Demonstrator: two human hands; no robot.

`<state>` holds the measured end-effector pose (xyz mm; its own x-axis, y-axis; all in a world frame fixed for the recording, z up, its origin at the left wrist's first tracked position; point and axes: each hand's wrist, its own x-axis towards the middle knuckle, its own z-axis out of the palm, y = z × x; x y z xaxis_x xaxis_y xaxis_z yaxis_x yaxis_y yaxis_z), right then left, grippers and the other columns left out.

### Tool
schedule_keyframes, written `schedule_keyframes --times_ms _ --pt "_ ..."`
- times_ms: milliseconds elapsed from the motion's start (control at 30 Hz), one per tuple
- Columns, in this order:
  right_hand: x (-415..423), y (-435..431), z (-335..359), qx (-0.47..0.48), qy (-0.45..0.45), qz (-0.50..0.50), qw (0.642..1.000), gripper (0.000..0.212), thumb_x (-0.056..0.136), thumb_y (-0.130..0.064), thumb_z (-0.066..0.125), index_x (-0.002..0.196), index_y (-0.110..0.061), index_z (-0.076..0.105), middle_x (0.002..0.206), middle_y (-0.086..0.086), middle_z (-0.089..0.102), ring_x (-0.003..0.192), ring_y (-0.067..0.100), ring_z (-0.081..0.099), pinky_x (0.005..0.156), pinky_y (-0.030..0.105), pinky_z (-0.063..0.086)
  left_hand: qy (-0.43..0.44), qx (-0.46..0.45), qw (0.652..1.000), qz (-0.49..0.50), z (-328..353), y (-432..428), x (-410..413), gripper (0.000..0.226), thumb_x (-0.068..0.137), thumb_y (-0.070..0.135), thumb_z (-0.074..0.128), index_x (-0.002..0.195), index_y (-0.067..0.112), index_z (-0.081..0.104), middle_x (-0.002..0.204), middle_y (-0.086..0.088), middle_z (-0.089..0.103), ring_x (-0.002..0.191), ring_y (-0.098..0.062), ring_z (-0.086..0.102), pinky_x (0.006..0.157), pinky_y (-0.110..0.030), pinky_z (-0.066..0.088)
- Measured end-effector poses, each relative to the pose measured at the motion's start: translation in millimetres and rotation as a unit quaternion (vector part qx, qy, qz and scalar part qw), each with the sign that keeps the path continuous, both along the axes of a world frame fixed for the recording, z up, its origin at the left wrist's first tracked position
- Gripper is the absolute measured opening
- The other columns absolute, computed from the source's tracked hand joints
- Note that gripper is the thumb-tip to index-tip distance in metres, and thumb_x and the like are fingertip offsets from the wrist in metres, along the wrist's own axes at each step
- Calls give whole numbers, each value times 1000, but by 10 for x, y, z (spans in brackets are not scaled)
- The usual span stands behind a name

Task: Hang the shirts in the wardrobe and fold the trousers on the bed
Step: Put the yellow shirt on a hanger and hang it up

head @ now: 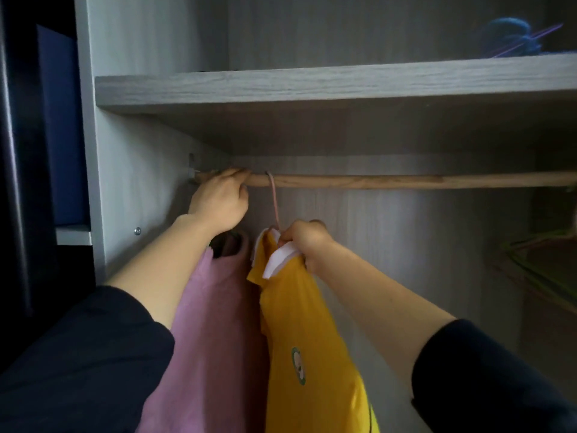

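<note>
A wooden rail (pixel 390 181) runs across the wardrobe under a grey shelf. My left hand (pixel 220 201) grips the rail near its left end. A pink hanger hook (pixel 274 201) sits over the rail just right of that hand. From it hangs a yellow shirt (pixel 309 348) with a white collar. My right hand (pixel 307 242) pinches the hanger and the collar at the shirt's neck. A pink shirt (pixel 212 339) hangs to the left of the yellow one, under my left forearm; its hanger is hidden.
The grey shelf (pixel 312 85) lies above the rail, with blue yarn and needles (pixel 509 37) at its far right. Several bare hangers (pixel 540 260) hang at the right end of the rail. The wardrobe's left wall (pixel 125 182) is close to my left hand.
</note>
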<state>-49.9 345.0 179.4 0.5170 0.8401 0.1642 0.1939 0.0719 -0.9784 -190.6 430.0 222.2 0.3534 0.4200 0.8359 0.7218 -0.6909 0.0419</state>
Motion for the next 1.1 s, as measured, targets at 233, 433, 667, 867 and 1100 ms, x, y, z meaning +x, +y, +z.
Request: schedule_keyframes --times_ms 233,433,667,867,1100 --pt "-159 181 -136 29 -37 53 998 12 90 -15 64 86 -5 57 73 7 57 56 12 50 42 17 39 -10 -40 999 -28 67 48 -47 40 99 18 40 138 17 51 144 -6 49 130 -31 46 106 -34 35" --pt "-161 155 -222 54 -135 90 985 39 94 -26 61 58 -17 51 46 -9 50 40 -2 46 42 10 35 -14 -82 996 -19 42 -12 -11 42 103 28 34 142 16 44 149 -8 41 136 -28 38 109 -32 29" --pt "572 -448 -218 -6 -350 -69 934 19 90 -23 56 104 -21 69 107 3 69 102 22 60 99 41 36 -8 -52 999 -10 -49 -488 599 54 99 31 39 148 10 29 156 -12 25 145 -28 19 118 -43 8" --pt "1311 -1215 -287 -78 -553 -186 808 34 90 -20 51 123 -18 60 118 4 60 111 24 53 90 39 29 42 -43 993 -98 -191 -939 1438 55 99 27 38 151 18 22 160 -11 13 148 -28 6 120 -38 5" --pt "2213 -2046 -230 -157 -619 -364 678 28 85 -20 55 111 -10 58 119 11 56 118 31 48 90 42 41 23 -18 993 -113 -253 -1203 2154 60 98 28 41 152 18 18 157 -20 12 146 -37 3 118 -39 2"
